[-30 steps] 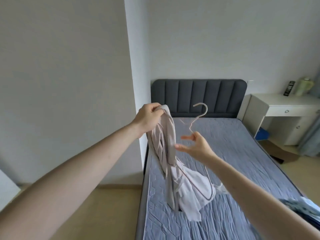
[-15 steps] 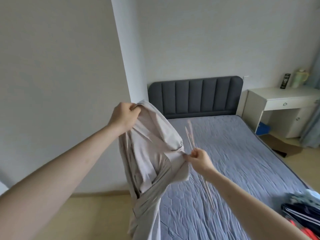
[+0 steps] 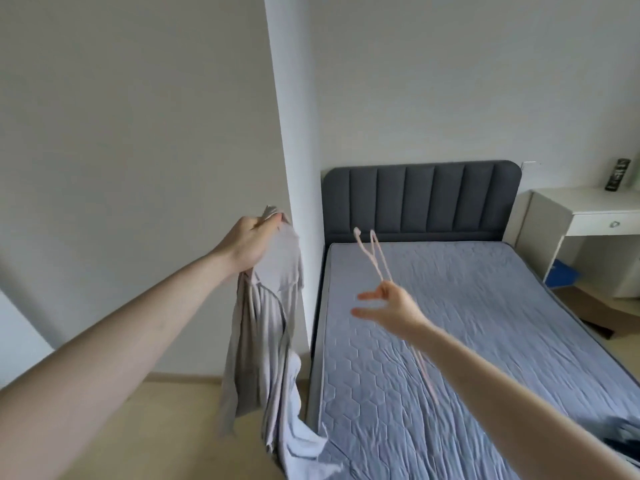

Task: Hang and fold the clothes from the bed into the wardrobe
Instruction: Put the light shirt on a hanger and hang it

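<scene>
My left hand (image 3: 249, 242) grips the top of a pale beige garment (image 3: 266, 327), which hangs down beside the bed's left edge over the floor. My right hand (image 3: 389, 304) pinches a thin pink wire hanger (image 3: 372, 252) at its neck, hook pointing up, other fingers spread; the hanger's lower part trails blurred under my forearm. Hanger and garment are apart. The bed (image 3: 450, 323) has a blue-grey quilted cover and a dark grey headboard (image 3: 420, 199). A bit of dark clothing (image 3: 621, 436) shows at the bed's lower right edge. No wardrobe is in view.
A white wall corner (image 3: 294, 168) juts out just left of the headboard. A white desk with a drawer (image 3: 588, 216) stands right of the bed, a dark object (image 3: 616, 174) on top and a blue item (image 3: 564, 275) beneath. Light wood floor (image 3: 138, 427) lies left of the bed.
The hanger has come out of the garment; my right hand has moved right and lifted it free. My left hand carried the garment left, off the bed. The view tilted up.
</scene>
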